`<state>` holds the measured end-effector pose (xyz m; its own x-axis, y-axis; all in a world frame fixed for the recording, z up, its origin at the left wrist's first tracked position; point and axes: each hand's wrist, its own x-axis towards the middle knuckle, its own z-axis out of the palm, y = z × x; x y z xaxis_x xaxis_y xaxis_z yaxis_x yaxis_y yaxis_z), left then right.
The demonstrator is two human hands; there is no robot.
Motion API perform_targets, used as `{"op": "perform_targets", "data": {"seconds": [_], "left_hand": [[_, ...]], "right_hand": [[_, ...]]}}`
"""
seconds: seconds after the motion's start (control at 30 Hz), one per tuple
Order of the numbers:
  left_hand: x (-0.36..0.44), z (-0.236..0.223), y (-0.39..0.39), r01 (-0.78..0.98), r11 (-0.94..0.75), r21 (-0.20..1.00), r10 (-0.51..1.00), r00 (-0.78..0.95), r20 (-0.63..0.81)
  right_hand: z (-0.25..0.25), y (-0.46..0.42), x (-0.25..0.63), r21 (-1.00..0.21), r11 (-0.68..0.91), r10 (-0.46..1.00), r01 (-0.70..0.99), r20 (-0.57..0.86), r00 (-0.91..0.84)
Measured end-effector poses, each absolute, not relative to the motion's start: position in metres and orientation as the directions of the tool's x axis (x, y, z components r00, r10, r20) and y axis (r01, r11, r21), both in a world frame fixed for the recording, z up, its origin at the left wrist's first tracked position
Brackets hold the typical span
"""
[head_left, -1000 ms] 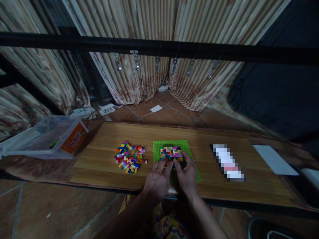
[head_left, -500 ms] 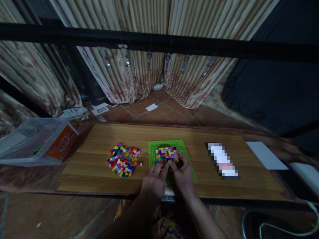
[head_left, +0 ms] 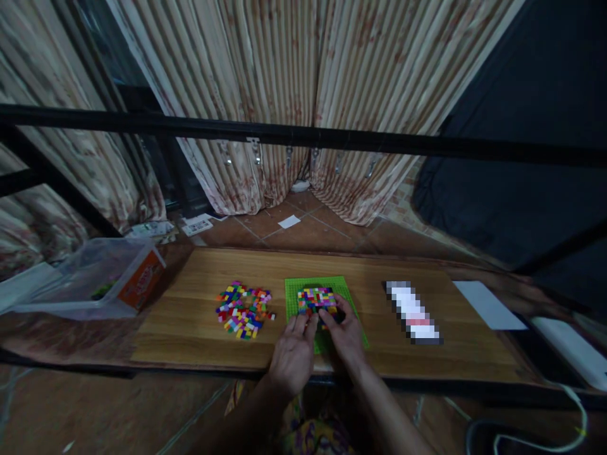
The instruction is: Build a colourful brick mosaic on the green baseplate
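A green studded baseplate (head_left: 294, 285) lies on the wooden tabletop, with a multicoloured structure of small toy building bricks (head_left: 317, 294) standing on it. My left hand (head_left: 293, 354) presses its closed fingers against the near left side of this structure. Curled around the right side is my right hand (head_left: 348, 332), its thumb reaching in toward the left fingertips. Whether a single loose brick sits between the fingertips is hidden. To the left of the baseplate, a spread pile of loose toy bricks (head_left: 243, 321) in many colours lies on the wood.
A clear plastic box (head_left: 104, 272) with an orange label stands at the far left. On the right are a pixelated, blurred-out object (head_left: 413, 313) and a white sheet (head_left: 488, 305). A black metal bar (head_left: 284, 131) crosses beyond the table, before striped curtains (head_left: 265, 63).
The camera view has tilted up slightly, so the scene sits lower. Both hands stay at the brick structure, with little visible movement of the fingers.
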<state>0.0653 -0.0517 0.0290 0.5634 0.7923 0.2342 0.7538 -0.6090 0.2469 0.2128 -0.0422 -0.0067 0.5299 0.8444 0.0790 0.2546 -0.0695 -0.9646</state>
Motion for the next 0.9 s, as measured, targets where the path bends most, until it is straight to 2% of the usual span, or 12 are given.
{"op": "perform_targets", "data": {"seconds": [0.23, 0.33, 0.43, 0.5, 0.63, 0.73, 0.8, 0.9], "left_hand": [[0.022, 0.032, -0.055, 0.750, -0.545, 0.374, 0.827, 0.410, 0.384], [-0.022, 0.027, -0.045, 0.819, -0.402, 0.408, 0.869, 0.202, 0.451], [-0.072, 0.020, -0.029, 0.877, -0.225, 0.425, 0.893, 0.012, 0.449], [-0.102, 0.016, -0.018, 0.893, -0.109, 0.436, 0.884, -0.114, 0.454], [-0.134, 0.008, 0.003, 0.926, 0.009, 0.377, 0.883, -0.184, 0.433], [-0.133, 0.002, 0.016, 0.940, 0.033, 0.339, 0.897, -0.177, 0.404], [-0.128, -0.002, 0.024, 0.944, 0.033, 0.329, 0.898, -0.172, 0.405], [-0.122, -0.008, 0.031, 0.947, 0.011, 0.320, 0.905, -0.146, 0.400]], "right_hand": [[-0.003, -0.049, 0.220, -0.991, -0.042, 0.783, 0.124, 0.044, 0.621], [0.001, -0.059, 0.224, -0.992, -0.021, 0.721, 0.122, 0.069, 0.689], [0.005, -0.076, 0.222, -0.994, -0.029, 0.668, 0.110, 0.063, 0.742], [0.007, -0.090, 0.214, -0.990, -0.062, 0.682, 0.130, 0.053, 0.729], [0.010, -0.113, 0.186, -0.964, -0.066, 0.837, 0.257, 0.087, 0.541], [0.010, -0.120, 0.162, -0.901, 0.009, 0.957, 0.433, 0.133, 0.257], [0.010, -0.117, 0.147, -0.856, 0.076, 0.981, 0.512, 0.156, 0.115], [0.010, -0.104, 0.131, -0.801, 0.138, 0.983, 0.583, 0.181, 0.016]]}}
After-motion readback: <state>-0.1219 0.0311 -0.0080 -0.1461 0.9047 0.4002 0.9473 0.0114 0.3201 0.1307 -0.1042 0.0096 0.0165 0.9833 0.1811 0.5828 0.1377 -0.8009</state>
